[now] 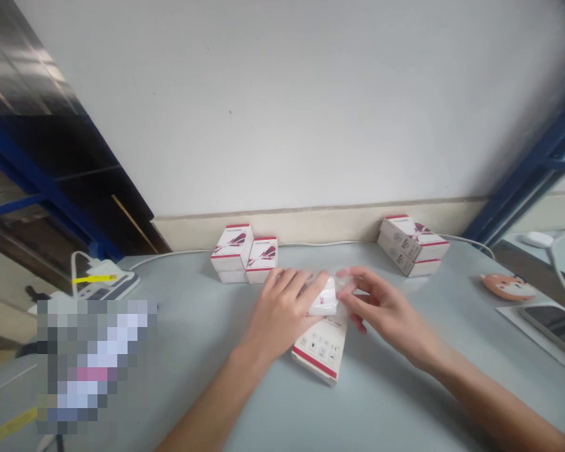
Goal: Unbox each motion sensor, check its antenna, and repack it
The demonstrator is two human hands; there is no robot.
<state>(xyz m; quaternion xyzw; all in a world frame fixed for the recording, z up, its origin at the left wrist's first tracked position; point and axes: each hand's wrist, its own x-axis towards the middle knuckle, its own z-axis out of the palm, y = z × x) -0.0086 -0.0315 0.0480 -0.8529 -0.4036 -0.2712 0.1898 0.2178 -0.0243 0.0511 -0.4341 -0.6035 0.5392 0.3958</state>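
Note:
My left hand (282,304) is closed around a small white packet (324,297) with a tiny pink mark. Clear plastic film (343,284) sticks out at the packet's right end, and the fingers of my right hand (374,301) pinch it. Just under both hands lies a flat white box (321,348) with a red stripe and printed symbols. Its far end is hidden by the hands and packet. What the packet contains cannot be made out.
White-and-red boxes stand by the wall in a left group (233,248) and a right stack (412,245). At right are an orange animal-faced object (508,287) and a phone (555,329). A power strip (108,285) with cables sits at left, near a pixelated patch.

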